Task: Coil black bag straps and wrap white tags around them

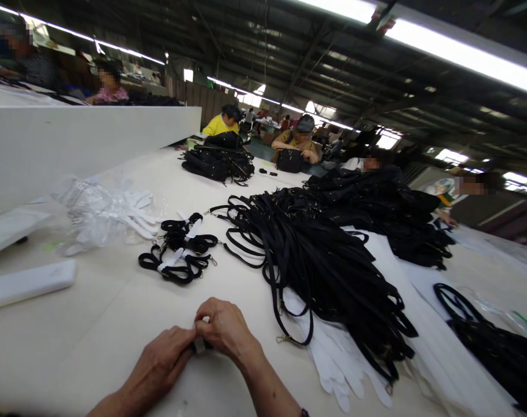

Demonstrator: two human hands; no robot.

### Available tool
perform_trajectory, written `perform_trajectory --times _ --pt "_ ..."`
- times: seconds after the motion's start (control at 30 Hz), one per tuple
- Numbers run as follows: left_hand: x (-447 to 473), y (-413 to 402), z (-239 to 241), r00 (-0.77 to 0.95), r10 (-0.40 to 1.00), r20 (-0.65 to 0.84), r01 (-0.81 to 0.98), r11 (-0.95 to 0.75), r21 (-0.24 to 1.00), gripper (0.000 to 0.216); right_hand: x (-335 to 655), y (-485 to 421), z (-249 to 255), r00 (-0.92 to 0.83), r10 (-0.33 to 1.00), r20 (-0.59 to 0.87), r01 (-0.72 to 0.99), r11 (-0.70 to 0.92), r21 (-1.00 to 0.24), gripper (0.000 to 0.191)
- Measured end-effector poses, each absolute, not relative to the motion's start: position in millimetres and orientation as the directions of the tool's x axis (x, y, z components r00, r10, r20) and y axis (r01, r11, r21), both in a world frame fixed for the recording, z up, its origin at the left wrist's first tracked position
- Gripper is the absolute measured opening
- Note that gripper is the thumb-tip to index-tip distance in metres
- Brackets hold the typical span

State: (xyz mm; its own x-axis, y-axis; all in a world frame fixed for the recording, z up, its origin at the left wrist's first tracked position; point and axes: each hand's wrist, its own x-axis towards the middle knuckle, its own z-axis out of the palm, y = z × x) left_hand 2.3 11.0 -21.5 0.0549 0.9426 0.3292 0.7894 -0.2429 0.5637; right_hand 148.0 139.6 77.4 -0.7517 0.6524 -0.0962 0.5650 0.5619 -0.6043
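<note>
My left hand [165,362] and my right hand [224,327] meet at the near edge of the table, fingers closed together on a folded black strap with a white paper band [199,345]. Most of that strap is hidden by my fingers. Just beyond my hands lie a few bundled black straps wrapped in white bands [179,249]. To the right spreads a big heap of loose black straps with metal clips [315,260]. White paper strips [333,353] poke out from under the heap near my right hand.
Clear plastic bags and white strips [102,211] lie at the left, beside a white raised shelf [72,139] and a flat white box [26,284]. More black piles [220,159] sit farther back. Several other people work at the table's far end and right side.
</note>
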Motion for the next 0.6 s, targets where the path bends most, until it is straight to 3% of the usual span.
perform_trajectory --times 0.13,0.3,0.43,0.6 --pt "2.8 6.8 -23.0 -0.035 0.940 0.339 0.750 -0.200 0.630 0.041 151.8 134.3 62.2 -0.681 0.731 0.042 0.529 0.530 -0.663 0.015" --pt "3.5 8.3 -14.0 -0.120 0.976 0.181 0.658 -0.059 0.751 0.054 163.2 125.9 60.8 -0.676 0.708 0.207 0.436 0.610 -0.662 0.013" --pt "2.7 17.8 0.1 -0.071 0.994 0.079 0.641 -0.015 0.767 0.034 170.9 116.1 67.9 -0.714 0.580 0.392 0.331 0.773 -0.541 0.011" --pt "-4.3 30.4 12.8 -0.045 0.993 -0.112 0.534 0.118 0.837 0.033 177.7 110.2 67.7 -0.729 0.392 0.561 0.216 0.909 -0.355 0.015"
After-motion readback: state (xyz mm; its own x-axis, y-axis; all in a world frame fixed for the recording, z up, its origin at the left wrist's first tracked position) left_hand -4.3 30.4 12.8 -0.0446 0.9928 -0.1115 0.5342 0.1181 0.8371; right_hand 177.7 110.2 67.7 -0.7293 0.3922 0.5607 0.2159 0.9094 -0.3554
